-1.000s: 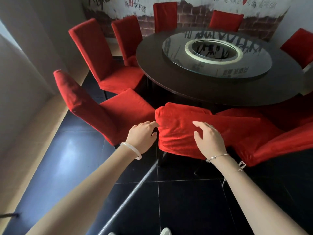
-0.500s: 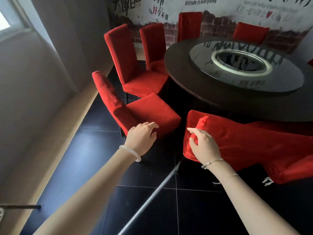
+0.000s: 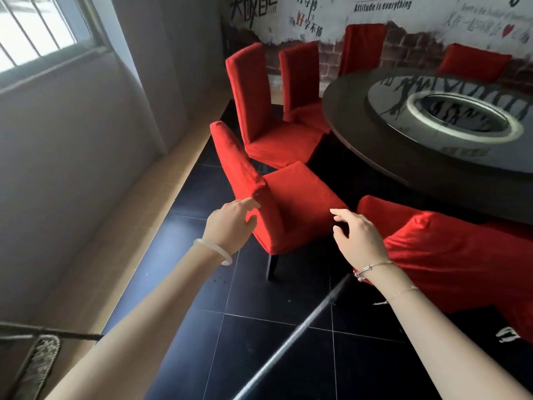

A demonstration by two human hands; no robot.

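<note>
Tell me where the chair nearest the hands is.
In the head view's centre, the chair stands left of the round table, left hand at its back and right hand by its seat.

a round dark counter (image 3: 375, 157) is carrying a glass turntable (image 3: 386, 111) that is reflecting the wall print. a tall red chair (image 3: 253, 105) is standing at the counter's left edge, with a second red chair (image 3: 300, 76) just behind it. a far red chair (image 3: 363, 47) and a low red chair back (image 3: 473, 62) are showing beyond the counter. a lettered wall (image 3: 380, 7) is running behind the counter. a barred window (image 3: 43, 30) is letting in light far left of the counter. a grey rod (image 3: 288, 342) is lying on the black tiled floor (image 3: 202, 327) in front of the counter.
</note>
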